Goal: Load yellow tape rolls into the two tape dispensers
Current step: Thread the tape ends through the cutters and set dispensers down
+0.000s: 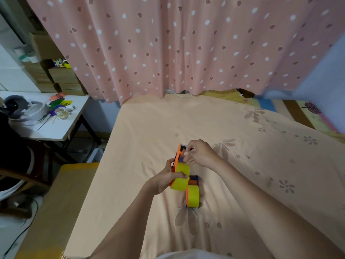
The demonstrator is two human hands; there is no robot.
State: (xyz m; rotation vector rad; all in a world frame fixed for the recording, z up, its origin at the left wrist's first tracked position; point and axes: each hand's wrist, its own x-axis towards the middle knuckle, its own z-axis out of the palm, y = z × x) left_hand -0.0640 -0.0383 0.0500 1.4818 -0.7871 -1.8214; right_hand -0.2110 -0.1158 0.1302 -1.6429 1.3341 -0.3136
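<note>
I hold an orange tape dispenser [178, 154] above the bed, with a yellow tape roll [180, 179] mounted on its near end. My left hand [166, 177] grips the dispenser and roll from the left, thumb across the roll. My right hand [200, 153] pinches at the dispenser's far front end; whether the tape's loose end is between the fingers is hidden. A second dispenser [194, 181], orange and blue, lies on the sheet just below, carrying another yellow tape roll [193, 196].
The peach flowered bedsheet [242, 165] covers the bed. A pink dotted curtain [177, 43] hangs behind it. To the left stands a white side table [56, 128] with clutter, and a yellow surface [61, 202] runs along the bed's left edge.
</note>
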